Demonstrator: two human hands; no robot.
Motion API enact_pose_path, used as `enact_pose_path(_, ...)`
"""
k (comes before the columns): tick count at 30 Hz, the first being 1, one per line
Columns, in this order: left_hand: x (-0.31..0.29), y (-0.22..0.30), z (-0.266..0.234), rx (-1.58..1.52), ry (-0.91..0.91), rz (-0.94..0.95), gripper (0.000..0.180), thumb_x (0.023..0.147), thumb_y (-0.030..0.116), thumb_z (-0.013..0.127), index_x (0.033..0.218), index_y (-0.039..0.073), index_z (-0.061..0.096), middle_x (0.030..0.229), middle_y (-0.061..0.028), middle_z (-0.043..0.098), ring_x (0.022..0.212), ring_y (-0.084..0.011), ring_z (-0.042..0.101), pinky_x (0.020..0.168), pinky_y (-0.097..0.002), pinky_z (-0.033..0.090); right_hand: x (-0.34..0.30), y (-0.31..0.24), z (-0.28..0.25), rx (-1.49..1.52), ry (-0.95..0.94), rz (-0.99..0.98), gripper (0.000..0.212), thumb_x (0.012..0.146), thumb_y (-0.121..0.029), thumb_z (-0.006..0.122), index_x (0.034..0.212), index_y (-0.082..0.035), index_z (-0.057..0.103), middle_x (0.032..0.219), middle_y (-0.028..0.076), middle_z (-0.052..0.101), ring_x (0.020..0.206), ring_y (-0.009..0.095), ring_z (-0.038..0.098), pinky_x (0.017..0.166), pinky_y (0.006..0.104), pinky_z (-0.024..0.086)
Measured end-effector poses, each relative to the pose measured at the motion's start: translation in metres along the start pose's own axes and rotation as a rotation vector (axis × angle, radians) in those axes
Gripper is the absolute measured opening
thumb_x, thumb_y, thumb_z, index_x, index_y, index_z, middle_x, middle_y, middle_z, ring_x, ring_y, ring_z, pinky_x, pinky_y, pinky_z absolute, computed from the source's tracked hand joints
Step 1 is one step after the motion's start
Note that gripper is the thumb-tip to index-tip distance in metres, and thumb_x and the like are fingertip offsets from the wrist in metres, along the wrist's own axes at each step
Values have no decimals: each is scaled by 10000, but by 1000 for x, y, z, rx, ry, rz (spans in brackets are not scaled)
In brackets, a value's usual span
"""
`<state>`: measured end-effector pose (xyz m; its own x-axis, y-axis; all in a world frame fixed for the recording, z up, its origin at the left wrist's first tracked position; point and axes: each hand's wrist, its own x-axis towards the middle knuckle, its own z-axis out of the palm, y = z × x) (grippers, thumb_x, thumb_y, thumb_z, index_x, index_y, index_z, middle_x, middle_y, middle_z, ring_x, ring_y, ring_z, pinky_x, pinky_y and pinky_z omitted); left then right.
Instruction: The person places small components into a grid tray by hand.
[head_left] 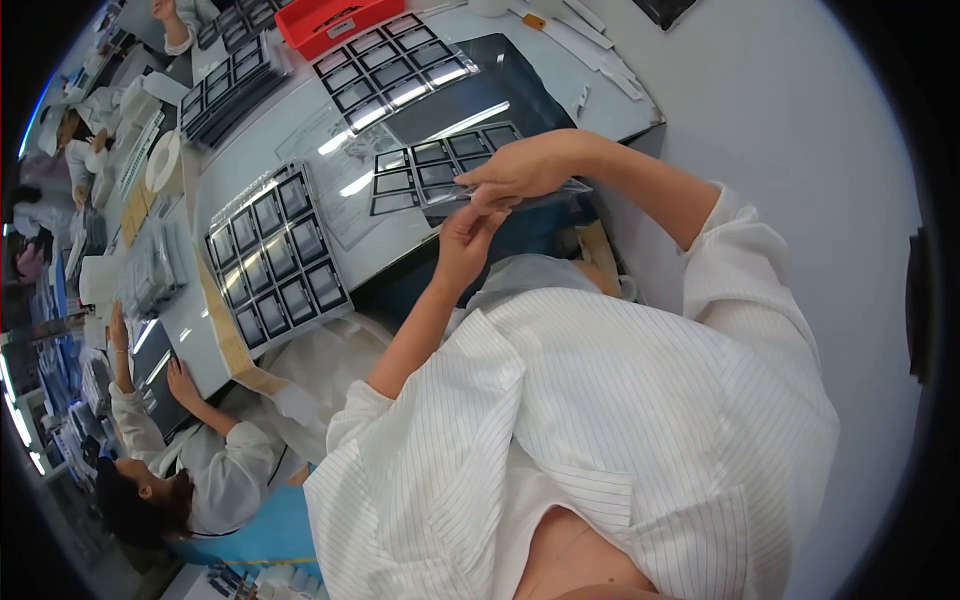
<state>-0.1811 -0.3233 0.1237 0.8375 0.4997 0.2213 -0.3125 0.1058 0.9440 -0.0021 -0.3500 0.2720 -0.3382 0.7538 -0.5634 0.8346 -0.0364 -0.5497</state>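
My left hand and my right hand meet at the table's front edge, with their fingers closed and pressed together. Whatever lies between the fingertips is too small or hidden to make out. Just beyond them, partly under my right hand, is a clear tray with black square frames in its compartments. Under its far side extends a dark glossy mat. To the left, a larger tray of black-framed squares sticks out over the table edge.
Another framed tray lies farther back, beside a red bin. Stacked trays and a white roll stand at the left. A co-worker sits on that side, both hands on a dark panel. White strips lie at the far right corner.
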Motion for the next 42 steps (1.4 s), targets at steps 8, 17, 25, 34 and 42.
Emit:
enact_pose_path(8,-43,11,-37,-306,213,-352,409,860,57,608,1242,-9,479,1203,-125,575,1147,-217,543,950,-311,436,-3,-7,4,-128,94,-28,473,992,-324,367,1351,-24,437,1319,219,496,1235,367,456,1019,400,367)
enact_pose_path(17,-43,23,-95,-421,57,-629,344,839,108,674,1144,-17,576,1049,-105,646,942,-176,634,821,-299,524,34,1,64,-24,-8,12,713,809,-70,427,1422,121,117,1431,333,270,1361,361,287,1109,368,256)
enact_pose_path(25,-45,-29,-100,-49,87,-659,311,842,132,687,1099,-27,612,990,-77,660,908,-141,623,823,-290,510,25,42,22,422,-320,125,853,747,-178,515,1475,17,115,1523,204,195,1418,296,185,1140,345,157)
enact_pose_path(34,-18,-6,-97,-174,70,-720,372,893,136,622,1223,-20,549,1059,-87,643,946,-168,632,866,-333,528,23,26,-3,383,-364,107,754,805,-211,507,1485,-72,210,1495,170,297,1390,261,263,1122,317,192)
enact_pose_path(42,-26,-20,-121,97,-95,-708,336,865,103,632,1171,-32,601,1019,-64,658,893,-134,619,812,-269,496,13,45,-51,702,-389,-52,697,797,-16,453,1468,-57,267,1376,167,476,1323,236,401,1107,339,234)
